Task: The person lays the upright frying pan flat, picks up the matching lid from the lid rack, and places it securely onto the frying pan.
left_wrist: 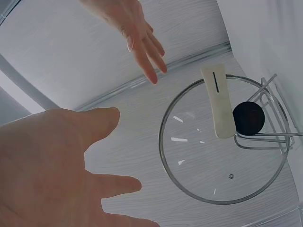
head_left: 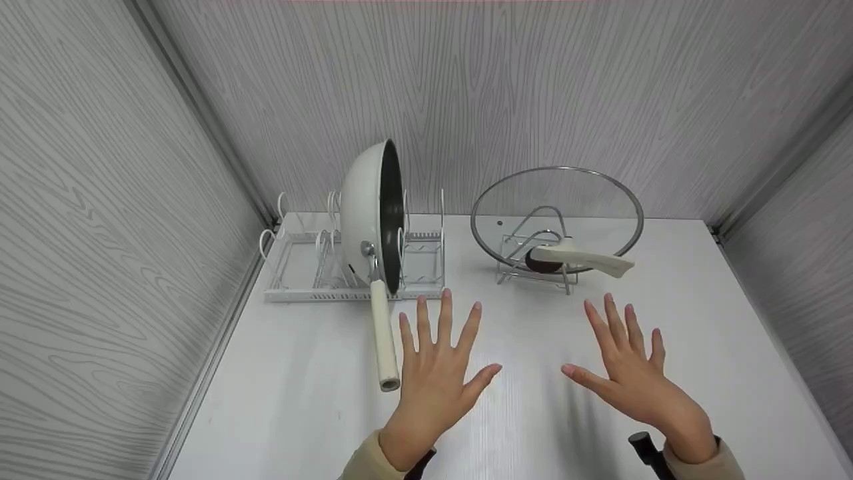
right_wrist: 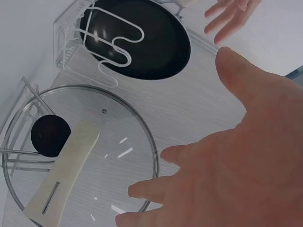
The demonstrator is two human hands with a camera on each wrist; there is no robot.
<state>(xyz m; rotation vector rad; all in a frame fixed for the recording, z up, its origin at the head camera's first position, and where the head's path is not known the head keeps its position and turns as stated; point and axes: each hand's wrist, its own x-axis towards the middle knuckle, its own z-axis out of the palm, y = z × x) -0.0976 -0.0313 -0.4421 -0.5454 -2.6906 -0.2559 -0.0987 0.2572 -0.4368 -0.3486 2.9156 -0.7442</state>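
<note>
Fingers spread, my left hand [head_left: 436,383] hovers over the white table, just right of a pan's cream handle. That pan [head_left: 363,207], white outside and dark inside, stands on edge in a white wire rack [head_left: 286,293]. My right hand [head_left: 630,380] is also spread, holding nothing, in front of a glass lid [head_left: 506,193]. The lid has a metal rim and a cream handle [head_left: 586,258] with a dark round base, and it leans in a small metal wire stand [head_left: 503,277]. Both hands are apart from these things. In the right wrist view the pan's dark inside [right_wrist: 142,38] faces the camera.
Grey wood-grain panels [head_left: 440,87] close off the back and both sides of the white table [head_left: 320,413]. The pan's handle [head_left: 384,333] juts forward past the rack's front edge. Dark wrist straps with a black knob [head_left: 641,443] sit at the sleeves.
</note>
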